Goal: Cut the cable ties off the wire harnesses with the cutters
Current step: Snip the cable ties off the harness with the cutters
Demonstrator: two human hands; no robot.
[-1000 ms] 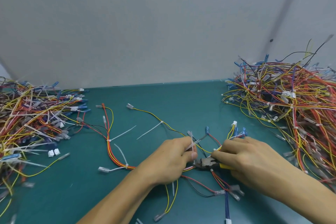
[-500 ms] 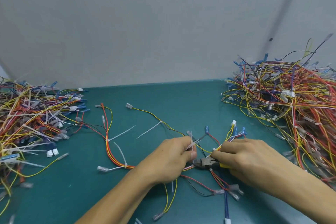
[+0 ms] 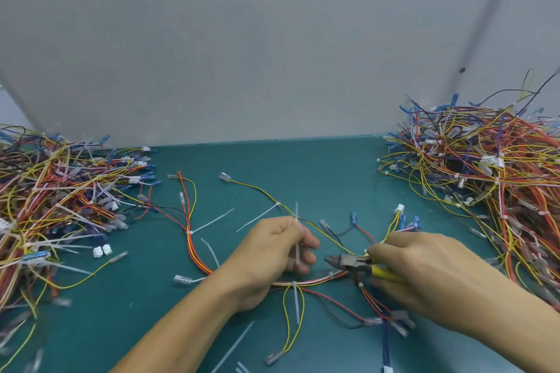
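left hand [image 3: 272, 254] has pulled clear of the cutters [image 3: 347, 261], pinching a cut tie [image 3: 298, 254]; right hand [image 3: 424, 275] grips the cutters. next, likely: drop it, cut another.

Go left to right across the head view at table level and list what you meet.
From the left: left pile of wire harnesses → pair of white connectors → left hand, pinching a cable tie → cutters → right hand, gripping them → right pile of wire harnesses.
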